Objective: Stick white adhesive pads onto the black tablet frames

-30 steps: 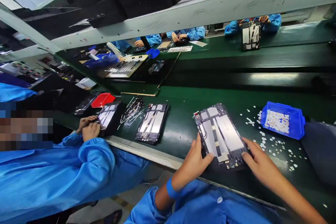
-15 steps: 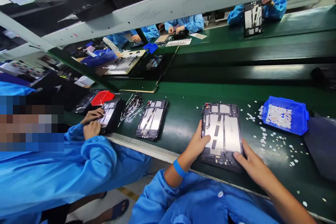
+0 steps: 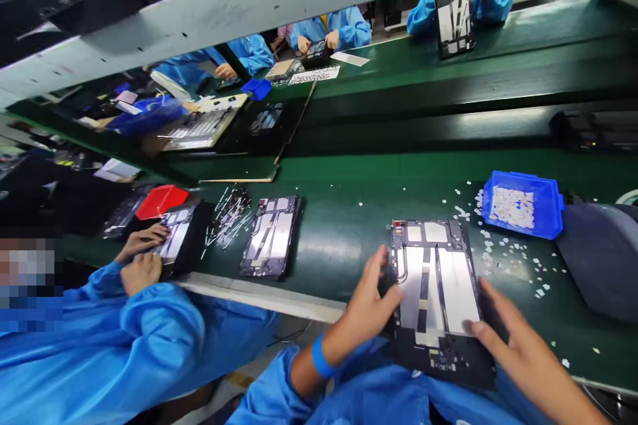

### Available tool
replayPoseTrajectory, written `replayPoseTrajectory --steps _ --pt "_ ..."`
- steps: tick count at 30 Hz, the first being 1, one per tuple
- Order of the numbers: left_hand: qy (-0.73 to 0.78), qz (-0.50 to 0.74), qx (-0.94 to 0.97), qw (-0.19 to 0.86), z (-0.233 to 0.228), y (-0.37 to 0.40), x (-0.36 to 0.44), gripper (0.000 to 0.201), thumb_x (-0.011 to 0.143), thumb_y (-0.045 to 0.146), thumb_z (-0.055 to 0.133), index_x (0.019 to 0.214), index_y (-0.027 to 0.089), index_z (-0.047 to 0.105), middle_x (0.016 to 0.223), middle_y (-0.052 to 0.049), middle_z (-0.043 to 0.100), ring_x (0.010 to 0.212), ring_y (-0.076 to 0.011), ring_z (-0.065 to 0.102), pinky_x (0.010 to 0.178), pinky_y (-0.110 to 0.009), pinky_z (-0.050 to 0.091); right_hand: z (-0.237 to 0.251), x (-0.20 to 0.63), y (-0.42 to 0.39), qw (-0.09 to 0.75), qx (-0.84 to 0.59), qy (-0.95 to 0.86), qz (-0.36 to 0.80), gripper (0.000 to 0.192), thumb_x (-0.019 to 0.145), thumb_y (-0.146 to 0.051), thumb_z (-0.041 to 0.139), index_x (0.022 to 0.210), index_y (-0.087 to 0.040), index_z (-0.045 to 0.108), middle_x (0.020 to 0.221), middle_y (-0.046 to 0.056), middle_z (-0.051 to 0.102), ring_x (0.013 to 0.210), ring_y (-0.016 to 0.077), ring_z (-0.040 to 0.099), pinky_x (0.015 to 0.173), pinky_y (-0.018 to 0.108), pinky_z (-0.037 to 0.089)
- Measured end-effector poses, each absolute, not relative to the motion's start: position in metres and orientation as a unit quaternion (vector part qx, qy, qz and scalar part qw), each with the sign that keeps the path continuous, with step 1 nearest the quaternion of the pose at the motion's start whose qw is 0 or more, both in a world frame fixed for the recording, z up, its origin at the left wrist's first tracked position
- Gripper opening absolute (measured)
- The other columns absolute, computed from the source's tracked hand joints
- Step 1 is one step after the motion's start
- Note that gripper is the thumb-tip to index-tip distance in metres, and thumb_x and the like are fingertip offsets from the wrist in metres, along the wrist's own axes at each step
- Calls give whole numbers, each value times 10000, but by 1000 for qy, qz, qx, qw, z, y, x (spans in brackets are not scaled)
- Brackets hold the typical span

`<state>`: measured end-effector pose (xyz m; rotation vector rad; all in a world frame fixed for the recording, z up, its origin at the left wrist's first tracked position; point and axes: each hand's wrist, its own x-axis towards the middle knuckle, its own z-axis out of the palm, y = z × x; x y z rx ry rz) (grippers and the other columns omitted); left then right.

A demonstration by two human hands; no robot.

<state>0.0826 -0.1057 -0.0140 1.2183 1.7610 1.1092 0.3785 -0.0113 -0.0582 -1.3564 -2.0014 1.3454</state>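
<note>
An opened tablet [image 3: 458, 285], its silver battery plates and dark circuit parts facing up, lies between my hands, with its near end over the table's front edge. My left hand [image 3: 366, 302] is at its left side, thumb against the edge and the other fingers partly behind it. My right hand [image 3: 516, 339] grips the lower right side, thumb on top and fingers along the edge. Another opened tablet [image 3: 272, 236] rests on the green table to the left. Small white pieces [image 3: 518, 252] lie scattered to the right of the held tablet.
A blue bin [image 3: 551, 206] of white pieces stands at the right, beside a dark grey panel [image 3: 598, 265]. Thin strips [image 3: 229, 216] lie piled left, near a red bin [image 3: 162, 201]. A co-worker's hands [image 3: 142, 265] work on a tablet there. A beam [image 3: 249, 6] crosses overhead.
The tablet has come nearer to me, past the table edge, with both hands following it. My left fingers have spread slightly from its side. The view has shifted to the right.
</note>
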Motion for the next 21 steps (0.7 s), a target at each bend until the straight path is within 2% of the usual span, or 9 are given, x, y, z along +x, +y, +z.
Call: replayPoseTrajectory --steps 3,6,8,11,17,21 --pt "731 331 573 167 7 -61 53 465 1041 217 503 1499 243 581 1350 -127 651 1286 -285 594 1128 -484 483 -26 358 22 239 -490 -731 411 695 976 -551 617 1609 -311 462 1639 121 485 1425 350 557 1174 528 483" --pt "719 216 653 98 14 -20 35 288 1043 217 555 1278 225 721 1100 -92 714 1048 -257 653 967 -427 534 1 327 45 252 -432 -773 391 524 995 -483 604 1492 -316 596 1587 93 548 1373 311 599 1098 456 549" --pt "718 185 668 73 10 -8 32 219 1035 223 589 1191 203 741 1051 -88 716 985 -249 657 906 -402 541 11 307 53 264 -387 -797 382 434 1000 -441 592 1398 -286 667 1519 95 613 1353 297 614 1107 454 539" --pt "714 203 668 53 0 -9 31 168 1042 215 577 1077 187 739 1003 -81 712 959 -236 658 876 -377 543 16 277 63 267 -352 -811 382 368 994 -389 578 1301 -245 720 1365 97 716 1234 274 683 1074 445 549" --pt "653 307 691 24 -13 -17 27 190 1040 188 557 1020 224 742 996 -68 715 955 -207 655 861 -339 540 15 216 95 191 -306 -826 433 309 982 -302 519 1110 -239 793 1146 71 809 1036 245 748 935 394 562" --pt "643 383 659 71 -12 -16 32 177 1021 189 581 1023 229 753 996 -69 734 972 -203 671 869 -331 543 14 196 104 121 -280 -814 494 213 932 -319 576 903 -247 775 836 3 789 744 187 708 670 298 500"
